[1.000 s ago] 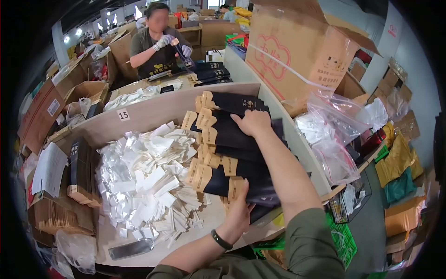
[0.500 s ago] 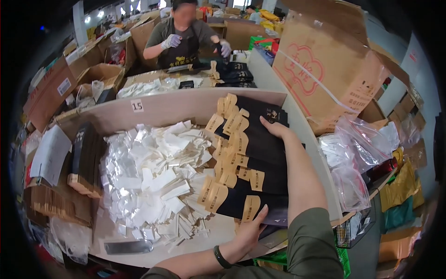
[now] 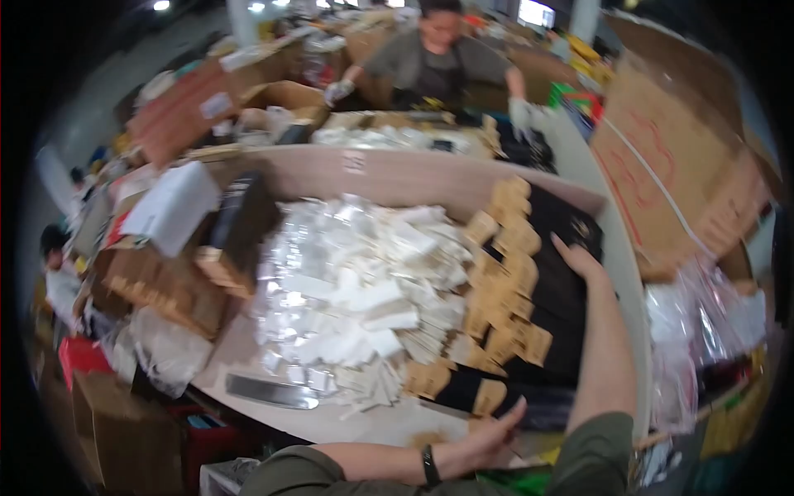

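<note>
A pile of folded black textile pieces with tan paper labels (image 3: 546, 314) fills the right side of the bin; their exact kind is too blurred to tell. My right hand (image 3: 581, 258) holds the pile's far right part, thumb on top, the other fingers mostly hidden at its side. At the near end, my left hand (image 3: 488, 440) grips the edge of the pile with its thumb raised along it and its fingers partly hidden below. Left of the pile lies a heap of white paper slips and clear plastic pieces (image 3: 372, 289).
A pale partition (image 3: 430, 169) closes the bin's far side; beyond it a gloved co-worker (image 3: 434, 66) stands at another bench. A metal strip (image 3: 273, 391) lies near the front edge. Dark packs (image 3: 240, 219) stand at left, a big carton (image 3: 670, 174) at right, with plastic bags (image 3: 695, 322) below.
My view has turned left, so the bin appears farther right. Both hands stay at the pile. The co-worker's hands have moved apart and down to the bench.
</note>
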Available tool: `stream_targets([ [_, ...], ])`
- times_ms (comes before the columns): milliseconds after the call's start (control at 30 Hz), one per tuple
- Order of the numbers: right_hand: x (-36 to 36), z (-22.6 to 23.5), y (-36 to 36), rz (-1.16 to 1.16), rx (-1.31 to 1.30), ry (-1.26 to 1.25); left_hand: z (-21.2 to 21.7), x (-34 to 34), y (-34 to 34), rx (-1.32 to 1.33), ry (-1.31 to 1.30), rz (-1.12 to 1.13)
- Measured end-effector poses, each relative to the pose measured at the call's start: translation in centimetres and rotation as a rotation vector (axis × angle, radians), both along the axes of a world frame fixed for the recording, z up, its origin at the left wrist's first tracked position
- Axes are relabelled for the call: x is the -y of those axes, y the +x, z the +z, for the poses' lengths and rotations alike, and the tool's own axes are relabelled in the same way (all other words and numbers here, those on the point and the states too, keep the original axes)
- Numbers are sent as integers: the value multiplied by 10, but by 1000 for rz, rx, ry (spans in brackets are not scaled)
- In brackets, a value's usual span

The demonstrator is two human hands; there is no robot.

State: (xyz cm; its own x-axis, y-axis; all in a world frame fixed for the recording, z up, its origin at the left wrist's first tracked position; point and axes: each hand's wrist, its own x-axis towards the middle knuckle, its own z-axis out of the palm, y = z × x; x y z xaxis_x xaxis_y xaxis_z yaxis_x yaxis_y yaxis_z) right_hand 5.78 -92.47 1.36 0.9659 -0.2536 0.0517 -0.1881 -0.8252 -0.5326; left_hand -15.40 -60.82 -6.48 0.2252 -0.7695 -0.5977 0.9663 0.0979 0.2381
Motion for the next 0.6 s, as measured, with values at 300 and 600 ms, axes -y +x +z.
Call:
stream_targets([
  [300, 39, -19, 6, 31, -425, 441, 23, 1, 8, 492, 303, 1],
  [600, 41, -24, -16, -164, -648, 844, 29, 14, 12, 294, 132, 114],
])
